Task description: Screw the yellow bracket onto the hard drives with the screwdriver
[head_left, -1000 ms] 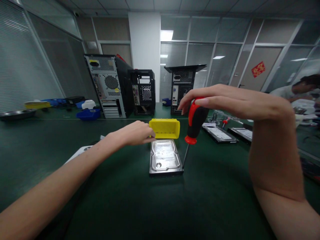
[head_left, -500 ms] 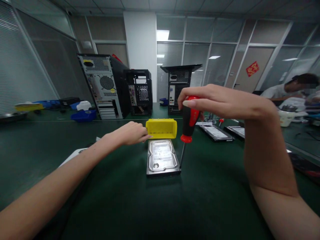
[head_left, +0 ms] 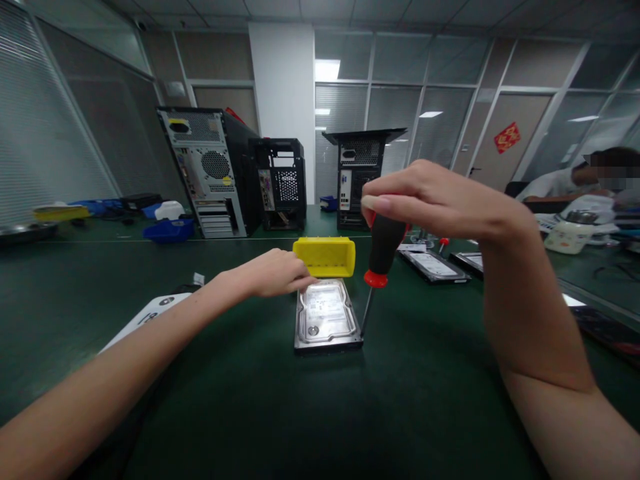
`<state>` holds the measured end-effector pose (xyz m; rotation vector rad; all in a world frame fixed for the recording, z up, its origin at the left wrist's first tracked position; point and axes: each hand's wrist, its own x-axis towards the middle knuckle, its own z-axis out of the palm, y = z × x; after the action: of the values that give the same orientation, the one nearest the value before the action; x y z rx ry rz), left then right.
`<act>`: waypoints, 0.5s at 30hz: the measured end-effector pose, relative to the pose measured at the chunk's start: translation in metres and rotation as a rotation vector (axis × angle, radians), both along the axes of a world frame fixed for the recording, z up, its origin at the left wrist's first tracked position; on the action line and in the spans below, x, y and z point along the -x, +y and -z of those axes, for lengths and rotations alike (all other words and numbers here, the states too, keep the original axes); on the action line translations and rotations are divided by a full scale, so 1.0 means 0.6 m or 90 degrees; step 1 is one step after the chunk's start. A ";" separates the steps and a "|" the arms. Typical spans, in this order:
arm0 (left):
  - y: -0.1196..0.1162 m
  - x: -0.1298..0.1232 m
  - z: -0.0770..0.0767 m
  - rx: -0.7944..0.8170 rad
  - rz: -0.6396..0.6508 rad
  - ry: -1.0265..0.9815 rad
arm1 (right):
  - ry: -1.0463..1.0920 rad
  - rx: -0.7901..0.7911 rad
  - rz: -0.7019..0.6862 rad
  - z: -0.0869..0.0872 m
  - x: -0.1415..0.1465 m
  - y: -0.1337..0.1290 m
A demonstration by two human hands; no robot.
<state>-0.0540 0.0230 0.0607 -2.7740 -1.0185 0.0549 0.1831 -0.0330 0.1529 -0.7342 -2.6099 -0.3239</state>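
Note:
A silver hard drive lies flat on the green tabletop before me. My right hand grips the top of a black and red screwdriver from above. The screwdriver leans slightly right, with its tip at the drive's near right corner; whether a screw sits under it is too small to tell. My left hand has its fingers bent together at the drive's far left corner, touching it. Just behind the drive is a yellow bin, tipped with its opening towards me, close to my left fingers.
Computer cases stand along the back. Right of the screwdriver are more hard drives and a second screwdriver. A blue bin and a white labelled object are at left. Another person sits far right.
My left hand has moved right, from beside the yellow bin onto the drive's far left corner. My right hand has turned on the screwdriver handle, whose tip stays at the same corner.

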 end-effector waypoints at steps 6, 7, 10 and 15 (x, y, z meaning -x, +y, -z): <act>-0.018 -0.011 -0.007 0.098 0.052 -0.087 | -0.009 0.047 -0.008 -0.004 -0.020 0.015; -0.022 -0.014 -0.008 0.113 0.056 -0.111 | -0.008 0.045 -0.013 -0.004 -0.019 0.018; -0.034 -0.026 -0.010 0.169 0.078 -0.239 | 0.005 0.017 -0.026 0.000 -0.007 0.025; -0.060 -0.053 -0.003 0.233 0.059 -0.448 | 0.061 -0.054 -0.032 0.016 0.023 0.033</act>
<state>-0.0222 -0.0130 0.0626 -3.2468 -1.0924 -0.8877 0.1692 -0.0134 0.1432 -0.6383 -2.5025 -0.3732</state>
